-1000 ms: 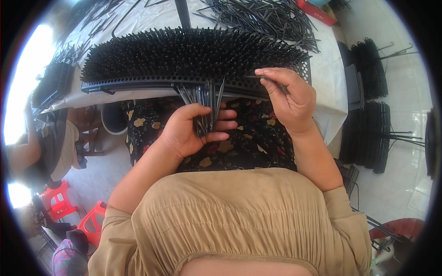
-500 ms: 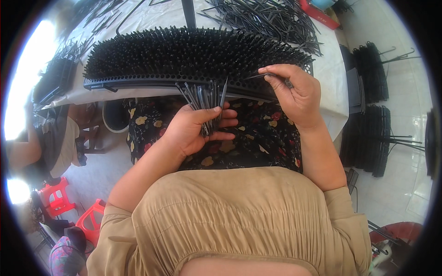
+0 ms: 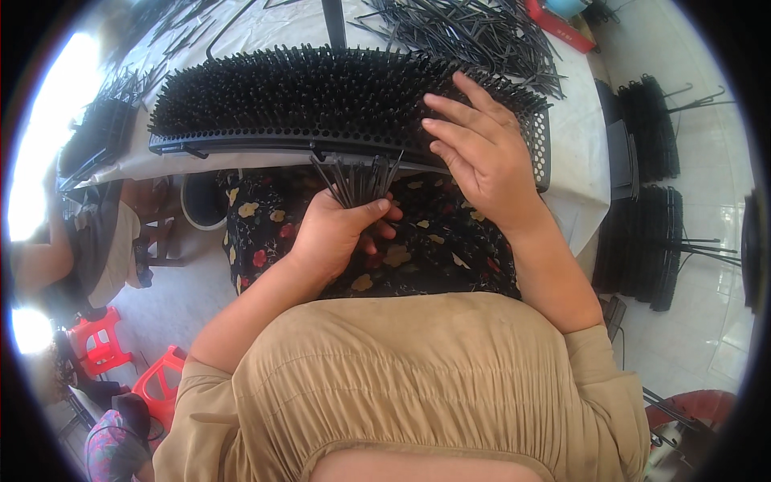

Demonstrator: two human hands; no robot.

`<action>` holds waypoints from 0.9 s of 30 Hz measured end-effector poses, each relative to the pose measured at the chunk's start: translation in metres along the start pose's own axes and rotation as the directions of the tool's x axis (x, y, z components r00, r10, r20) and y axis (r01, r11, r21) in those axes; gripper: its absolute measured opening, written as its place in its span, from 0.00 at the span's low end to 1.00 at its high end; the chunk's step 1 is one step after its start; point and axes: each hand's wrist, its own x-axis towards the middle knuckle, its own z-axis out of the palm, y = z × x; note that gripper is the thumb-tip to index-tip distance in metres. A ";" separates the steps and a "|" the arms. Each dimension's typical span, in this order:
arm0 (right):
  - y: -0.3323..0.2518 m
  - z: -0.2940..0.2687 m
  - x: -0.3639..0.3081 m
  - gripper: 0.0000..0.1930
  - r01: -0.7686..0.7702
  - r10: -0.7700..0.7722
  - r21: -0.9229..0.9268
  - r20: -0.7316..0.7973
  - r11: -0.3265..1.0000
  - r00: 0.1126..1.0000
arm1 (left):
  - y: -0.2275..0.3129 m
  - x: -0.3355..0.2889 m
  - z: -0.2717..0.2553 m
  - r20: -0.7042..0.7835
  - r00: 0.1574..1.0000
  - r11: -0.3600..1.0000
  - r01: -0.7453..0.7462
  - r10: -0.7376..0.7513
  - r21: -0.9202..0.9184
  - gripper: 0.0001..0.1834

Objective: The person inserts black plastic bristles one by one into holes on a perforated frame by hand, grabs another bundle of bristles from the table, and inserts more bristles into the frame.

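My left hand [image 3: 341,229] is closed round a bundle of thin black strips [image 3: 353,183], whose tips fan out above the thumb. In front of it lies a long black perforated panel [image 3: 233,143], densely filled with upright black strips [image 3: 305,92]. My right hand [image 3: 482,157] is over the panel's right part, fingers spread and apart, with nothing visible in them. It covers some of the strips and holes there. Bare holes show along the panel's near edge and at its right end.
A heap of loose black strips [image 3: 474,40] lies on the white-covered table [image 3: 574,120], near a red tray [image 3: 560,26]. Stacks of black panels [image 3: 642,249] stand on the floor at right. Red stools [image 3: 100,341] and another person's arm [image 3: 40,257] are at left.
My right hand has let go of the strip it pinched, opened its fingers and moved slightly left over the panel. My left hand has closed more tightly round the bundle.
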 end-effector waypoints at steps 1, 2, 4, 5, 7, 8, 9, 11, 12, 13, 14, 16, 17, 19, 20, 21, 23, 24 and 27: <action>-0.003 0.000 -0.002 0.11 -0.022 0.025 0.037 -0.073 0.999 0.997 | 0.000 0.000 0.000 -0.001 1.000 1.000 0.000 0.000 0.000 0.08; -0.015 -0.001 -0.007 0.11 -0.228 0.237 0.139 -0.046 0.964 0.970 | 0.000 -0.001 0.000 0.002 0.999 0.999 -0.033 0.033 0.026 0.08; -0.041 -0.007 -0.010 0.12 -0.654 0.636 0.496 0.237 0.571 0.735 | 0.001 -0.003 0.004 0.016 0.998 0.997 -0.064 0.063 0.051 0.08; -0.045 -0.002 -0.014 0.13 -0.687 0.644 0.616 0.353 0.386 0.679 | 0.004 -0.006 0.009 0.041 0.997 0.995 -0.072 0.070 0.067 0.08; -0.043 0.007 -0.025 0.13 -0.706 0.585 0.683 0.500 0.187 0.639 | 0.010 -0.009 0.018 0.070 0.995 0.993 -0.083 0.077 0.086 0.08; -0.041 0.004 -0.027 0.13 -0.706 0.590 0.682 0.497 0.189 0.637 | 0.012 -0.011 0.022 0.083 0.994 0.994 -0.082 0.075 0.078 0.08; -0.040 0.001 -0.026 0.11 -0.708 0.628 0.699 0.509 0.097 0.588 | 0.012 -0.012 0.022 0.087 0.993 0.994 -0.080 0.074 0.070 0.08; -0.036 -0.004 -0.024 0.09 -0.674 0.669 0.736 0.471 0.061 0.575 | 0.009 -0.008 0.017 0.070 0.995 0.994 -0.075 0.069 0.076 0.08; -0.032 -0.007 -0.022 0.12 -0.626 0.707 0.774 0.391 0.093 0.589 | 0.007 -0.005 0.014 0.062 0.996 0.994 -0.071 0.066 0.081 0.09; -0.029 -0.010 -0.021 0.14 -0.576 0.740 0.807 0.308 0.129 0.597 | 0.006 -0.004 0.012 0.061 0.996 0.994 -0.071 0.066 0.080 0.09; -0.023 -0.012 -0.022 0.18 -0.547 0.751 0.796 0.191 0.258 0.632 | 0.005 -0.003 0.011 0.055 0.998 0.997 -0.042 0.038 0.064 0.08; -0.014 -0.009 -0.026 0.19 -0.432 0.674 0.750 -0.025 0.501 0.739 | 0.003 0.000 0.011 0.059 0.998 0.999 -0.012 0.009 0.050 0.08; -0.009 -0.005 -0.028 0.20 -0.290 0.535 0.645 -0.220 0.707 0.815 | 0.002 0.001 0.011 0.068 0.998 0.999 0.006 -0.008 0.037 0.08; -0.002 0.002 -0.029 0.19 -0.249 0.451 0.546 -0.275 0.800 0.849 | 0.000 0.001 0.012 0.076 0.997 0.999 0.026 -0.028 0.026 0.08; -0.001 0.006 -0.028 0.18 -0.244 0.420 0.502 -0.274 0.830 0.865 | 0.001 0.001 0.013 0.077 0.997 0.999 0.026 -0.027 0.020 0.08; -0.002 0.009 -0.027 0.17 -0.234 0.386 0.458 -0.271 0.857 0.882 | 0.002 0.000 0.014 0.075 0.997 1.000 0.025 -0.026 0.012 0.07; -0.004 0.007 -0.021 0.14 -0.321 0.471 0.467 -0.249 0.824 0.846 | 0.003 0.001 0.015 0.079 0.997 1.000 0.026 -0.028 0.017 0.07; 0.000 0.004 -0.017 0.12 -0.238 0.290 0.218 -0.251 0.946 0.924 | 0.003 0.000 0.014 0.078 0.996 0.999 0.029 -0.031 0.024 0.07; -0.006 0.002 -0.013 0.10 -0.151 0.137 -0.067 -0.181 0.986 0.974 | 0.004 -0.002 0.013 0.087 0.996 1.000 0.013 -0.012 -0.006 0.07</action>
